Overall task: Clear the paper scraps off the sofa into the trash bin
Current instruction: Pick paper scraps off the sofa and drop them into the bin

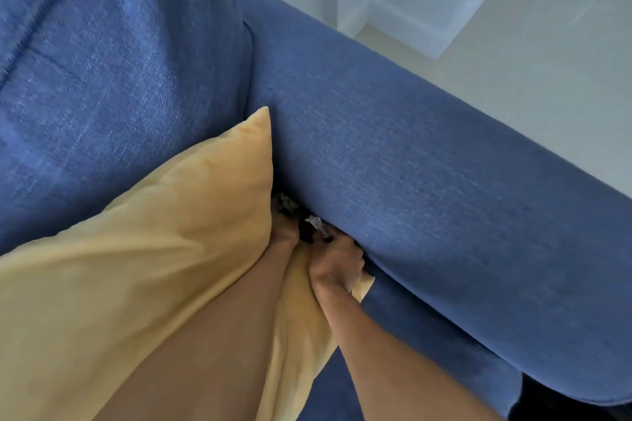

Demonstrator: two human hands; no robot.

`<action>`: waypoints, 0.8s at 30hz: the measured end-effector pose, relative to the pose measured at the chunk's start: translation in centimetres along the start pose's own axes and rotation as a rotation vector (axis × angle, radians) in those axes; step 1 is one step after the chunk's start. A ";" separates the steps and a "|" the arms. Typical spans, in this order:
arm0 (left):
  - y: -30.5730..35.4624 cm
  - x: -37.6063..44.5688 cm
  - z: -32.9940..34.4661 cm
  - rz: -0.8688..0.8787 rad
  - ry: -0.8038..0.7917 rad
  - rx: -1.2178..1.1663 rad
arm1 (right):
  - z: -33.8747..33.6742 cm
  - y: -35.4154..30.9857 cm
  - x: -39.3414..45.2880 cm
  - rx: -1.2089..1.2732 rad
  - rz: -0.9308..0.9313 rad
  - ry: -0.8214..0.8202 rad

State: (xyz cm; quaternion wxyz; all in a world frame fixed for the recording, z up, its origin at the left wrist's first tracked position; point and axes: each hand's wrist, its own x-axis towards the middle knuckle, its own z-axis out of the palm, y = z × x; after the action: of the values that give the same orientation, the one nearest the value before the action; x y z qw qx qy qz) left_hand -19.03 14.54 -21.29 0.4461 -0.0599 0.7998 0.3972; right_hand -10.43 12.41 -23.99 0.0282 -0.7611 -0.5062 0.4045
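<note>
While the right hand (337, 261) is curled into the dark gap, fingers closed round a crumpled paper scrap (318, 225), the left hand (284, 231) reaches in beside it, fingers hidden so can't tell. Yellow cushion (154, 239) leans against the blue sofa (427, 174) armrest.

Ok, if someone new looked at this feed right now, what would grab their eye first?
The big yellow cushion stands out against the blue sofa, leaning toward the armrest in the lower left. Next, both hands meet in the dark gap between cushion and armrest: the left hand and right hand reach toward crumpled paper scraps wedged there. No trash bin shows.
</note>
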 end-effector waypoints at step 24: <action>-10.0 -29.1 7.0 0.323 -0.468 0.717 | -27.7 22.9 -10.1 0.588 0.171 0.332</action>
State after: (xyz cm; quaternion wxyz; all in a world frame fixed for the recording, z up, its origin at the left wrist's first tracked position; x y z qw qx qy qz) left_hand 7.48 5.06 -6.96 0.5396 0.3152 0.7636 0.1624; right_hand 22.94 3.43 -9.87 0.2941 -0.8156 -0.2911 0.4045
